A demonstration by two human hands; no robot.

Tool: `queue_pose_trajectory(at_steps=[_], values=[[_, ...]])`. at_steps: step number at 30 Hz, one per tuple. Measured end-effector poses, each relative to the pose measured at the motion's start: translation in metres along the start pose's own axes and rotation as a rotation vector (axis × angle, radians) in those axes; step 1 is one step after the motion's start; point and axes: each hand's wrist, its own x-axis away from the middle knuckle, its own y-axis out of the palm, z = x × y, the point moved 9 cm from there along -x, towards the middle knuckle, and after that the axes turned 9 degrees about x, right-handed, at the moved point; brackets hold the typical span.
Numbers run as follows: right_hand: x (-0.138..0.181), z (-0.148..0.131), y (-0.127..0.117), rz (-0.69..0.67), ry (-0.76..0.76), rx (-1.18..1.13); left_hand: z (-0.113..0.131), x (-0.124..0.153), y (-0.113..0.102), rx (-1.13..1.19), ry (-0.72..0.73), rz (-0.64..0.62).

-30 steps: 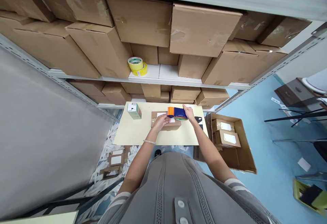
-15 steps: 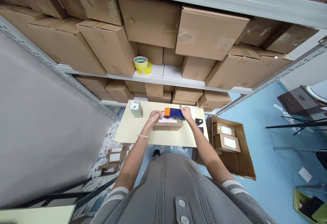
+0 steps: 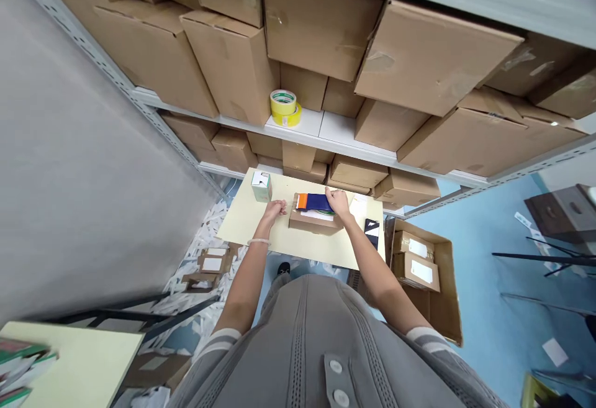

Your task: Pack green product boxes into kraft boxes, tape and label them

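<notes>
A small cardboard box with a white label on top lies on the pale yellow table. My right hand is wrapped round the end of a tape dispenser, blue with an orange front, which rests across the top of the box. Part of a tape roll shows beneath it. Left of the box, apart from it, my left hand is closed with its fingers curled; whatever may be inside them is hidden. Behind that hand stands a small white and green carton.
A dark phone-like object lies at the table's right end. Two yellow tape rolls sit on the shelf amid cardboard boxes. An open carton holding labelled boxes stands on the floor at right. Paper scraps litter the floor at left.
My left hand has moved left, away from the box and the dispenser's front. My right hand still grips the tape dispenser on the box. The camera view has shifted and turned.
</notes>
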Motion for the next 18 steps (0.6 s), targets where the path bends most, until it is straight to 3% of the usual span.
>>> queue_pose_trajectory(at_steps=[6, 10, 18], values=[[0.001, 0.0, -0.001, 0.016, 0.007, 0.006, -0.021, -0.005, 0.012, 0.001, -0.022, -0.013], [0.001, 0.0, 0.0, 0.018, 0.017, 0.019, -0.031, -0.008, 0.01, -0.082, -0.015, 0.054], [0.003, 0.001, 0.001, 0.038, 0.025, 0.01, -0.023, -0.005, -0.002, -0.37, 0.081, 0.206]])
